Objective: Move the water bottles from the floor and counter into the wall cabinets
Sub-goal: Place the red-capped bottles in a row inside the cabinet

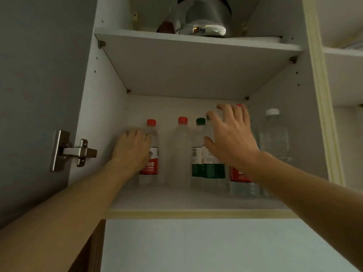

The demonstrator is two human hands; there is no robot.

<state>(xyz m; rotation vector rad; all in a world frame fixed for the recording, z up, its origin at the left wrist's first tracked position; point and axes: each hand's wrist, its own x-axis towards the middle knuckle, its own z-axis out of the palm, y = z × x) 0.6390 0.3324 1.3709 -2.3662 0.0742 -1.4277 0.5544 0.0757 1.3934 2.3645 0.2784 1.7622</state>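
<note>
Left hand (132,148) is gripping the red-label bottle (150,154), fingers curled round it — likely seating it at the row's left end | right hand (228,138) is hovering, fingers spread, holding nothing | six bottles are standing on the lower cabinet shelf (176,201).

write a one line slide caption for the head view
Both hands reach into the open wall cabinet: left hand grips a red-capped bottle, right hand hovers open before the row.

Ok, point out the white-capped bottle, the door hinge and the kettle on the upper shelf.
white-capped bottle (276,134): head view, on its clear body.
door hinge (75,151): head view, on its metal arm.
kettle (206,18): head view, on its shiny side.
</note>
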